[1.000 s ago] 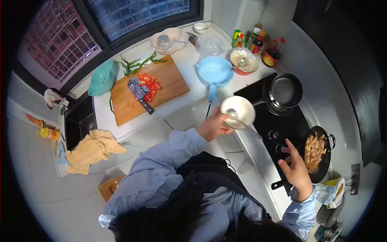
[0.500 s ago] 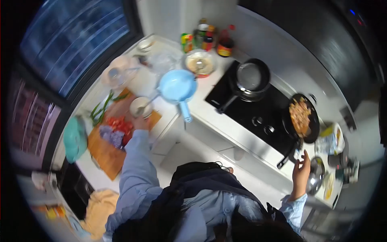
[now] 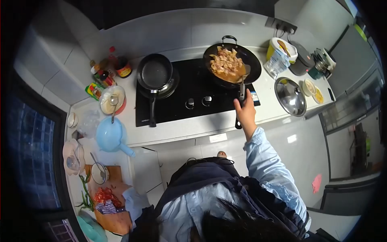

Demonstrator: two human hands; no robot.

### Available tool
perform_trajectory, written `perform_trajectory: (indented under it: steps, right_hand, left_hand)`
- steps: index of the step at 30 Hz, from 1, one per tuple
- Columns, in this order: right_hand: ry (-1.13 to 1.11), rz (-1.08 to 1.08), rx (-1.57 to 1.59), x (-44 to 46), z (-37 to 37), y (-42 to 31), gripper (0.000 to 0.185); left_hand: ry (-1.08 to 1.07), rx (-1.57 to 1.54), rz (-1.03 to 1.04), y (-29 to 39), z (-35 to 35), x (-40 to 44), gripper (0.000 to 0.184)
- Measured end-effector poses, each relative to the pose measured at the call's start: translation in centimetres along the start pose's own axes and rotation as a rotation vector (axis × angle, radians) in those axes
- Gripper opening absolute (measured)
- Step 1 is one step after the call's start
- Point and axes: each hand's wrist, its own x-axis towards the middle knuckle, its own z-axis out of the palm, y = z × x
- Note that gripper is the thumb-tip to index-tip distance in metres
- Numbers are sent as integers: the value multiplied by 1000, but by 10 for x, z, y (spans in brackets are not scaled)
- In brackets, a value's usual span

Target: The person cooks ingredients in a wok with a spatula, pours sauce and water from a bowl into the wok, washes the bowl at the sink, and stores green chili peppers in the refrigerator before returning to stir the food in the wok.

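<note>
My right hand (image 3: 246, 113) is at the long dark handle of a spatula (image 3: 242, 89), thumb and fingers apart on either side of it. The spatula's blade rests in a black wok (image 3: 255, 60) of chopped meat (image 3: 225, 62) in brown sauce. At lower left, my left sleeve (image 3: 135, 202) reaches over a wooden cutting board (image 3: 115, 222); the hand is hard to make out against it. Close by on the board are cut red peppers (image 3: 108, 196), a purple-and-white striped item (image 3: 106, 207) and a white bowl (image 3: 94, 174) with a spoon.
A black frying pan (image 3: 155, 71) sits on the left burner of the black stove (image 3: 189, 80). Left of it are a blue strainer-like pan (image 3: 109, 135), a lidded pot (image 3: 113, 101) and sauce bottles (image 3: 123, 67). Right of the wok lies a metal lid (image 3: 290, 97). Green peppers (image 3: 85, 193) lie beside the board.
My view has turned right toward the stove. My right hand has come to the spatula handle by the wok. My left hand has drawn back from the white bowl.
</note>
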Motion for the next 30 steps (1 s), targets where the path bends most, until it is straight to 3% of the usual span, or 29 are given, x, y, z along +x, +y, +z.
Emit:
perform_trajectory:
  steps: [2,4,5,7,9,11,15,17,20,21,24,26,30]
  right_hand:
    - [18,48,83,14,-3,11,61]
    - [191,-60,156,30,-7,22,47]
    - [275,-122,198,44,-8,26,40]
    - [330,2,397,87,-34,49,28]
    - [290,34,258,137,-72,66,26]
    - [176,-16,201,178,-113,56,26]
    - [17,-101,246,248,-168,40,23]
    - [-88,-81,287,265,-181,34,22]
    - [-217,-207,248,289,-187,34,17]
    - [-225,-218,248,294,-184,36,17]
    - [-216,-689,69,286,-166,52,11]
    - [-306,-871,37,268,-149,62,6]
    - [-471,-1077,-175,214,-141,76,11]
  left_hand:
    - [48,-359,-39,33,-59,-39,42]
    - [95,-718,-100,66,-116,-68,38]
    - [97,-716,-109,86,-122,-80,38]
    - [17,-1293,125,128,-136,-105,32]
    - [-331,-1685,-15,194,-200,-134,28]
    - [-534,-1659,112,249,-212,-159,26]
    - [-1191,-1560,324,359,-239,-210,32]
    - [-1176,-1488,608,408,-231,-239,33]
    - [-1174,-1481,635,464,-245,-272,34]
    - [-1165,-1490,625,475,-253,-276,34]
    - [-1387,-1462,442,485,-280,-285,29]
    - [-1434,-1414,416,483,-285,-281,26]
    - [-1527,-1319,417,484,-286,-275,19]
